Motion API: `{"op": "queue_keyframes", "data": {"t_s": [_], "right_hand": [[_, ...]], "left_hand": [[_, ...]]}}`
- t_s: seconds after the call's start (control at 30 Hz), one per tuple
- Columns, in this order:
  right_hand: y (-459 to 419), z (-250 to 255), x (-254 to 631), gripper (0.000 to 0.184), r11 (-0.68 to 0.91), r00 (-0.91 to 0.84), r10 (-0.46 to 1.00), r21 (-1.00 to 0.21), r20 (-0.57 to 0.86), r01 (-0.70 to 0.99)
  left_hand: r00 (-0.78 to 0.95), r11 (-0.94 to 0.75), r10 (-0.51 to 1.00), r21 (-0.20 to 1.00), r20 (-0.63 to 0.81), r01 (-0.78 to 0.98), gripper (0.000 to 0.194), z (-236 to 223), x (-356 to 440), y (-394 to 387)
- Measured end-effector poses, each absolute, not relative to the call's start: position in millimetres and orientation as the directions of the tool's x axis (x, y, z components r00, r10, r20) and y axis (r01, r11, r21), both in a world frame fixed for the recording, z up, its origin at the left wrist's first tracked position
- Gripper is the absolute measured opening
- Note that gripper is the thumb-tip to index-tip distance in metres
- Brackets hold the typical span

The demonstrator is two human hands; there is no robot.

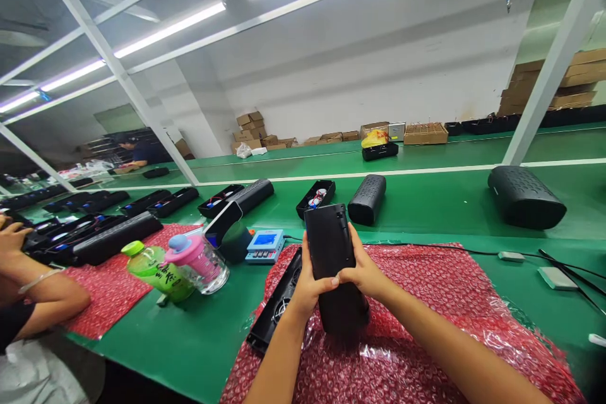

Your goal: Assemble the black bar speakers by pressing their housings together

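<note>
Both of my hands hold a long black speaker body (331, 246) upright over a red bubble-wrap mat (426, 328). My left hand (307, 287) wraps its left side, thumb across the front. My right hand (364, 271) grips the right side, thumb meeting the left one. A flat black panel with round openings (277, 309) lies on the mat just left of my left hand. Behind the speaker body sits a small blue tester box (265, 245).
A green bottle (158, 271) and a pink-lidded clear cup (199, 262) lie at left. A co-worker's arm (42, 297) rests on another red mat. Finished black speakers (367, 199) (525, 197), open black housings (316, 197) and cables (521, 255) lie on the green bench.
</note>
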State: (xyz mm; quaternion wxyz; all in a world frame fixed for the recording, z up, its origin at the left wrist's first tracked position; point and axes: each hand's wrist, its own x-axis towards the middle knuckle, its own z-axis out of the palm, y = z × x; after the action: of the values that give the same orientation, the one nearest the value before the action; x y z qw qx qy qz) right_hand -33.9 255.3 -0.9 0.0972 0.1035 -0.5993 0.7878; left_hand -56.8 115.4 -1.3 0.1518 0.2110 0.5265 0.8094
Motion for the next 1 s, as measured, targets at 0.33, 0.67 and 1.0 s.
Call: {"op": "queue_keyframes", "data": {"t_s": [0.33,0.67,1.0], "right_hand": [[253.3,-1.1,-34.3,0.110,-0.281,-0.966,0.025,-0.926,0.257,-0.253],[284.8,19.4,-27.2,0.108,0.055,-0.996,0.016,-0.995,0.083,-0.082],[326.5,-23.1,-43.7,0.092,-0.385,-0.989,-0.146,-0.922,0.008,0.049]], "left_hand": [[-0.861,-0.390,0.463,0.921,0.209,0.014,0.121,-0.2,-56.2,115.6],[-0.838,-0.472,0.445,0.878,0.316,0.081,0.079,-7.7,-59.8,114.5],[-0.629,-0.507,0.523,0.803,0.575,0.313,0.079,-16.3,-41.2,131.9]]}}
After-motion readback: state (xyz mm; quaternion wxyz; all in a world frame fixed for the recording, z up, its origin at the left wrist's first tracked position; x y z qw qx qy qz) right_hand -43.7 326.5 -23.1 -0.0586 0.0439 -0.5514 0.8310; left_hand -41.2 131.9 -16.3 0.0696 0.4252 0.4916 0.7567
